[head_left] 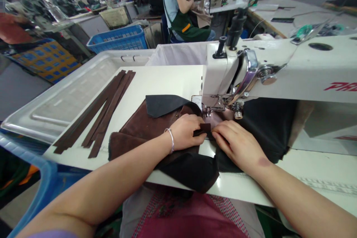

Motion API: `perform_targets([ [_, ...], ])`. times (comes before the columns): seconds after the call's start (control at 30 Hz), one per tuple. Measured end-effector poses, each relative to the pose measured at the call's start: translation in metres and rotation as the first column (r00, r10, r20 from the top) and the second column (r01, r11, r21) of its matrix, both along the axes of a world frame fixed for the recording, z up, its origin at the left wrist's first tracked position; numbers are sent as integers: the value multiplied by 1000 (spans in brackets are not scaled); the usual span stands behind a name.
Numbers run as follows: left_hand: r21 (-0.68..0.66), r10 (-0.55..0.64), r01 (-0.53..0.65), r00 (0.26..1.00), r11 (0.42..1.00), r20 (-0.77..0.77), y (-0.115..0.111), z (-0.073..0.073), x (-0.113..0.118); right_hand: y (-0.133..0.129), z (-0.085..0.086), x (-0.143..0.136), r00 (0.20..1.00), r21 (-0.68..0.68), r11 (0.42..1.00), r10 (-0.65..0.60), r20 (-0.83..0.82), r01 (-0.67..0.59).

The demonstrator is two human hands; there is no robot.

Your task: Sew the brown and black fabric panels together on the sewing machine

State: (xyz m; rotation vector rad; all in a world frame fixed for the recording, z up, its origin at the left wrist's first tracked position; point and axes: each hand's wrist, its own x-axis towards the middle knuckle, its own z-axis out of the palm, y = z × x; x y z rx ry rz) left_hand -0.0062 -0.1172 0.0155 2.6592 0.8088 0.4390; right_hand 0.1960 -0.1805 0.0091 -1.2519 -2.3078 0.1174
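Observation:
Brown and black leather pieces lie on the white sewing table, partly beneath the needle area of a white sewing machine. My left hand rests on the leather, its fingers closed on a short dark brown strip just in front of the presser foot. Close beside it, my right hand has its thumb and fingertips pinched at the strip's right end, over black leather. What those fingertips hold is too small to make out.
Several long brown strips lie at the table's left. Beyond are a clear plastic tray, a blue basket and a white-lined bin. A person in a green apron sits behind.

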Motion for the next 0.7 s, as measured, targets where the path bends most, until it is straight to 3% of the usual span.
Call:
perform_targets([
  [0.4, -24, 15, -12, 993, 1000, 116, -2, -2, -2, 0, -1, -2, 999, 7, 1000, -7, -39, 7],
  [0.53, 22, 4, -6, 995, 1000, 100, -4, -4, -3, -1, -2, -4, 1000, -2, 1000, -20, 0, 20],
  [0.7, 125, -100, 91, 992, 988, 73, -6, -11, -7, -11, 4, 1, 998, -23, 1000, 10, 62, -8],
])
